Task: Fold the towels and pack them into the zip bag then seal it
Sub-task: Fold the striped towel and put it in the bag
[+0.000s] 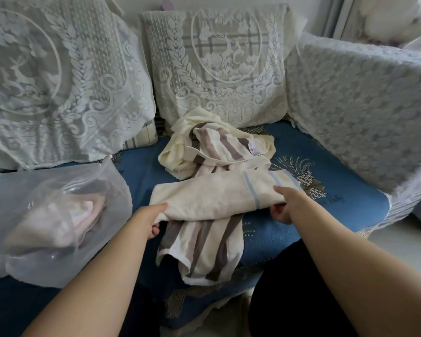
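A cream towel with pale blue stripes [212, 198] lies folded across the blue sofa seat. My left hand [153, 215] grips its left end and my right hand [287, 203] grips its right end. Under it a cream towel with brown stripes [202, 249] hangs toward the seat's front edge. Behind them sits a crumpled heap of a pale yellow towel [178, 152] and another brown-striped one [219, 144]. At the left lies the clear zip bag [46, 205], its mouth open toward the towels, with a pink folded towel [83, 212] inside.
Two lace-covered cushions [224, 69] lean against the sofa back. A lace-covered armrest [362, 105] closes the right side. The blue seat cover [326, 171] shows to the right of the towels. My dark-clothed knee [284, 288] is at the front edge.
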Motion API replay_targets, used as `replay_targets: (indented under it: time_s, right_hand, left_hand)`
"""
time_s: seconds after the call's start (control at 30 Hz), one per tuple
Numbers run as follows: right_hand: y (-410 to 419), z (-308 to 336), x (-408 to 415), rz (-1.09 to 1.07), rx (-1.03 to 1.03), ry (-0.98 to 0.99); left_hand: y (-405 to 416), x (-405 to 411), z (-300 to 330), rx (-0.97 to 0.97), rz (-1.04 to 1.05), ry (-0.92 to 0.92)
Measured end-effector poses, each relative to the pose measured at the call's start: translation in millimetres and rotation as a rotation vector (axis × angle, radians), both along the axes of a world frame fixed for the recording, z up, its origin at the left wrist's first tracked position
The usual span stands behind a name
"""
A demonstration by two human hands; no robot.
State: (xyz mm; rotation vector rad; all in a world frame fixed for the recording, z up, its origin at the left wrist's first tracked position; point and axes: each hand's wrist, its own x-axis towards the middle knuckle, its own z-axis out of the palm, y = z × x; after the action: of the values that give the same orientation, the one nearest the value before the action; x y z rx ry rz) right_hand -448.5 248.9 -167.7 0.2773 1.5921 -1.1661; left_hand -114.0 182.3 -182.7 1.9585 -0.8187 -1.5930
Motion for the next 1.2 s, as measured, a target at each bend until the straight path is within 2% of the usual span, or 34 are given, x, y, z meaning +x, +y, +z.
replay_targets:
  time_s: [0.07,0.13,0.2,0.33,0.4,0.47,0.53,0.63,0.73,0.8,0.87,0.93,1.0,1.07,1.13,1.2]
  right_hand:
    - [-3,6,6,-0.064,-0.049,0.046]
    - [-6,6,8,-0.076,-0.160,0.297]
    - [-5,3,9,-0.184,-0.237,0.437]
    - [2,29,32,-0.262,-0.342,0.541]
    - [5,48,59,-0.081,-0.514,0.771]
    - [11,52,93,0.317,-0.671,1.004]
    - [15,46,124,0.713,-0.717,1.107]
    - [14,25,164,1.221,-0.608,1.263]
    - [15,6,194,1.560,-0.457,1.390]
    - [16,0,205,1.662,-0.390,1.473]
    - [16,-2,202,1.676,-0.372,1.580]
    - [13,-3,191,1.736,-0.288,1.657]
    - [9,-1,182,1.788,-0.206,1.676]
    - [1,9,176,1.754,-0.234,1.674]
    - [-5,25,169,1.730,-0.295,1.556]
    - [-9,33,162,1.723,-0.358,1.287]
  left_hand:
    - [1,0,7,-0.010,0.100,0.131]
    - [4,2,16,-0.045,0.157,0.251]
    - [11,2,21,-0.010,0.069,0.277]
    - [25,4,16,0.060,-0.202,0.160]
    - [24,6,12,0.030,-0.221,0.147]
    - [21,8,10,-0.022,-0.161,0.172]
    - [20,8,8,-0.091,-0.064,0.227]
    - [16,9,6,-0.103,-0.020,0.420]
    - [19,14,6,-0.053,-0.032,0.434]
    - [20,18,5,-0.095,-0.031,0.365]
    - [24,19,9,-0.157,-0.044,0.303]
    - [24,20,10,-0.178,-0.049,0.320]
    - [21,22,10,-0.167,-0.029,0.319]
    - [18,22,12,-0.196,-0.064,0.240]
    - [17,22,14,-0.257,-0.175,0.051]
    - [19,23,20,-0.297,-0.263,-0.139]
